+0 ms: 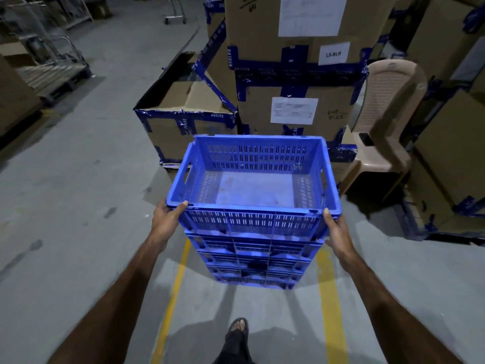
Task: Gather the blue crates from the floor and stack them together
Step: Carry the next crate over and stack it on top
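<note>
Blue plastic crates stand as one stack [253, 248] on the grey floor [78, 206], between two yellow lines [332, 298]. Top crate [253, 179] sits level and square on those beneath; its near rim is gripped at both corners. Left hand [166, 222] clasps the near left corner, thumb over the rim, fingers wrapped below and out of sight. Right hand [338, 232] clasps the near right corner likewise, thumb on the rim edge. A grip at opposite corners keeps the load level and lets the person steer it; judged, the crate is being seated or steadied on the stack. Whether it bears fully on the crate below cannot be told.

Contents: top crate is empty, its slotted walls and pale bottom bare. Lower crates show only their near walls; their contents cannot be seen.

Beyond the stack stands an open carton [183, 122], interior dark, contents not visible. Sealed cartons [294, 109] rise just behind the stack. Right of the stack and beyond it stands a beige chair [388, 114]. Near side of the stack, a sandalled foot [237, 328] rests on the floor
</note>
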`<state>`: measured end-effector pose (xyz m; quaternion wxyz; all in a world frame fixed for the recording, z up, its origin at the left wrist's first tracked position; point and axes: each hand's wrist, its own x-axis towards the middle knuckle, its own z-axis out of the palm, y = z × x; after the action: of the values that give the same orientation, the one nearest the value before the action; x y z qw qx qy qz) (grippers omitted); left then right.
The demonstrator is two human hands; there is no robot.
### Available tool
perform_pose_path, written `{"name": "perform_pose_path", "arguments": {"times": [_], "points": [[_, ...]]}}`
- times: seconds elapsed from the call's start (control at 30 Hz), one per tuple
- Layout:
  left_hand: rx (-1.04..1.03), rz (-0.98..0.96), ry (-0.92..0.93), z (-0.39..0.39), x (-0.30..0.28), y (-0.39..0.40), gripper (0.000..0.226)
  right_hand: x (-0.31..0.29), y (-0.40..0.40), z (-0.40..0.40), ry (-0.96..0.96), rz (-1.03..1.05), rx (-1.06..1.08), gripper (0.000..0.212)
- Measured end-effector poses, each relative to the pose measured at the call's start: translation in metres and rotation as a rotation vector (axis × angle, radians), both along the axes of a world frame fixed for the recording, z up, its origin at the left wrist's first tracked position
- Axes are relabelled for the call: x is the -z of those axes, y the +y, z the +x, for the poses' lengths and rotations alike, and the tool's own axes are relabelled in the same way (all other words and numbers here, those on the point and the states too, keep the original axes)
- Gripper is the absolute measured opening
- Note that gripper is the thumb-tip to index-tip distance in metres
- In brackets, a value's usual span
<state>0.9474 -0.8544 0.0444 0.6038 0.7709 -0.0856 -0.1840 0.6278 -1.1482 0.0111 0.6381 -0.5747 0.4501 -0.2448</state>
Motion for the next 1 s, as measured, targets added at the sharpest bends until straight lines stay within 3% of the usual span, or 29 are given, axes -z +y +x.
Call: {"name": "perform_pose_path", "arguments": {"times": [0.37,0.6,1.0], "points": [[-0.038,-0.042,0.008,-0.005,0.012,0.002,0.021,-0.006,0.004,-0.001,0.032,-0.009,0.012,0.046],[-0.055,-0.049,0.022,-0.012,0.007,0.001,0.023,0.002,0.006,-0.005,0.079,-0.025,0.031,0.082],[-0.066,-0.023,0.062,-0.011,0.006,0.000,0.042,-0.007,0.011,-0.009,0.098,-0.014,0.028,0.091]]}}
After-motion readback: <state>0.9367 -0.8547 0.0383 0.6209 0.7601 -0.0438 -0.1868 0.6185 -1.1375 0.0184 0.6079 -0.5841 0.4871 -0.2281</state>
